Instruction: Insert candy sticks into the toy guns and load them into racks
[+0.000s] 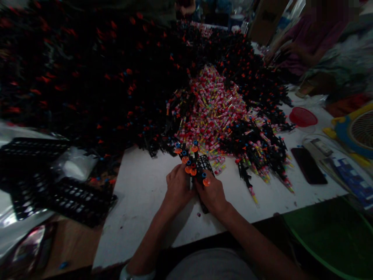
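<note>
In front of me, both hands meet over the white table (140,202). My left hand (178,186) is closed around a bunch of small black toy guns (184,158) with orange and blue tips pointing up and away. My right hand (214,193) is closed on the right side of the same bunch; its fingertips are partly hidden. Beneath the right hand lies a black perforated tray (205,161), mostly covered. Just beyond is a heap of small pink, red and yellow candy tubes (212,105). To the right, several toy guns with tubes attached (260,149) lie piled.
A huge dark heap of toy guns (87,85) covers the far left. More black trays (81,200) lie left. On the right are a phone (309,166), red basket (303,117), fan (359,130) and green tub (326,233). Another person (305,46) sits at upper right.
</note>
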{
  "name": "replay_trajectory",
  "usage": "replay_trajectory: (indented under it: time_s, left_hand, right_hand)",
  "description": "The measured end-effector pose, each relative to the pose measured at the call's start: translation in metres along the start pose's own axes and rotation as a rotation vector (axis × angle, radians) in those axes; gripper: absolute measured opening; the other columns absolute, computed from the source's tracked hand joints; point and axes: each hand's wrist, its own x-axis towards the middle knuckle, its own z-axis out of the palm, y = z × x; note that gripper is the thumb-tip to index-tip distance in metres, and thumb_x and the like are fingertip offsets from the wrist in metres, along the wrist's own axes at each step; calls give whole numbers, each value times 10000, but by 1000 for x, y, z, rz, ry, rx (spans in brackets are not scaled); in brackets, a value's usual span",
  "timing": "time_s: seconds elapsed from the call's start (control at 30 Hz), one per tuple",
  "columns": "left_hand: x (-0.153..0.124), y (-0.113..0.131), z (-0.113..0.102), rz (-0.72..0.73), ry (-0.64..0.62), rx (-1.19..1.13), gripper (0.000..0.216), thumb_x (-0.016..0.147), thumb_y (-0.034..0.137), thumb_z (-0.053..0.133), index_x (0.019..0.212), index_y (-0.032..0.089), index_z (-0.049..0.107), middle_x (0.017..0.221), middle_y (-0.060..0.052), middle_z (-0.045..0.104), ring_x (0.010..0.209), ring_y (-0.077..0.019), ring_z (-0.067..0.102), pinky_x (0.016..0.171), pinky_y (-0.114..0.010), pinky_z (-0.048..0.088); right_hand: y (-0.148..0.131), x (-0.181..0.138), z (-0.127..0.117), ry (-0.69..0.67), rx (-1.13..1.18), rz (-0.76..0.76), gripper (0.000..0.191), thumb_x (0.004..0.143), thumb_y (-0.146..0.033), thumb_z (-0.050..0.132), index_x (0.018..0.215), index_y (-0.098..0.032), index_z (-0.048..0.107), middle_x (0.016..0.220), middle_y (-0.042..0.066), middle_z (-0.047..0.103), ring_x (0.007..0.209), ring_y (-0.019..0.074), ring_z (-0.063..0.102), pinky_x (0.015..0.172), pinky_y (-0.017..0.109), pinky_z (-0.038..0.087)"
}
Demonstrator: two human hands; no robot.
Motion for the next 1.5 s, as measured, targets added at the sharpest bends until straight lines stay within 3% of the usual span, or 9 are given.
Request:
replay_trajectory:
  time_s: [0.17, 0.27, 0.4, 0.57, 0.77, 1.0, 1.17, 1.37, 1.5]
  left_hand:
    - [-6, -2, -1, -27, 48, -61, 825, 641, 368, 711, 1344, 196, 315, 1305, -141, 490, 1255, -368, 389, 983, -533, 337]
    - [-19, 3, -4, -60, 150, -146, 684, 687, 442, 693, 1246, 187, 393, 1209, -128, 532, 1148, -327, 494, 933, -501, 412]
    - [-31, 19, -4, -150, 181, -272, 431, 777, 471, 609, 1083, 201, 469, 1012, -64, 572, 886, -225, 606, 747, -377, 517]
    - [-24, 32, 4, -137, 150, -159, 122, 866, 318, 490, 924, 213, 514, 890, -41, 604, 822, -216, 619, 698, -350, 504]
    - [-22, 26, 13, -55, 229, 28, 76, 847, 224, 463, 891, 215, 524, 808, -43, 620, 744, -217, 614, 629, -330, 481]
    - [-23, 22, 16, 20, 294, 29, 18, 838, 206, 490, 847, 208, 506, 751, -32, 611, 703, -209, 609, 577, -308, 470]
    - [-24, 21, 16, 30, 292, 14, 28, 824, 182, 496, 841, 200, 509, 755, -35, 615, 708, -205, 608, 573, -299, 472]
    - [-22, 21, 14, -8, 266, 43, 30, 813, 187, 482, 800, 209, 497, 734, -33, 615, 694, -204, 615, 555, -295, 470]
    - [-22, 21, 11, -4, 285, 65, 56, 840, 219, 457, 827, 203, 509, 709, -31, 615, 647, -201, 613, 532, -296, 471]
  right_hand:
    - [17, -17, -51, 65, -67, -41, 138, 851, -296, 520, 964, -216, 532, 933, 51, 624, 806, 191, 615, 663, 288, 469]
    - [56, -45, -92, 229, -385, 198, 306, 794, -460, 583, 945, -202, 521, 948, 104, 618, 782, 250, 619, 585, 321, 439]
    - [91, -68, -115, 25, -366, 305, 174, 806, -386, 544, 745, -227, 506, 735, 45, 640, 640, 223, 619, 549, 307, 414]
    - [59, -42, -92, -34, 178, 264, 161, 817, -395, 534, 789, -238, 510, 598, -17, 618, 543, 180, 623, 527, 279, 465]
    - [27, 31, -37, -8, 786, 198, 261, 763, -396, 608, 938, -215, 539, 729, 8, 673, 620, 193, 668, 590, 303, 545]
    - [29, 60, -19, 41, 546, 119, 219, 797, -394, 584, 864, -188, 618, 630, 1, 656, 589, 163, 623, 525, 235, 477]
    - [24, 58, -23, 56, 264, -21, 136, 811, -295, 581, 788, -174, 637, 734, 44, 673, 708, 183, 630, 652, 256, 471]
    - [-2, 55, -18, 18, 170, -195, 281, 816, -166, 516, 1090, -210, 558, 990, 55, 636, 858, 190, 600, 728, 283, 471]
    - [-2, 48, -25, 32, 107, -199, 235, 831, -176, 517, 1059, -227, 540, 960, 35, 618, 859, 181, 596, 723, 275, 474]
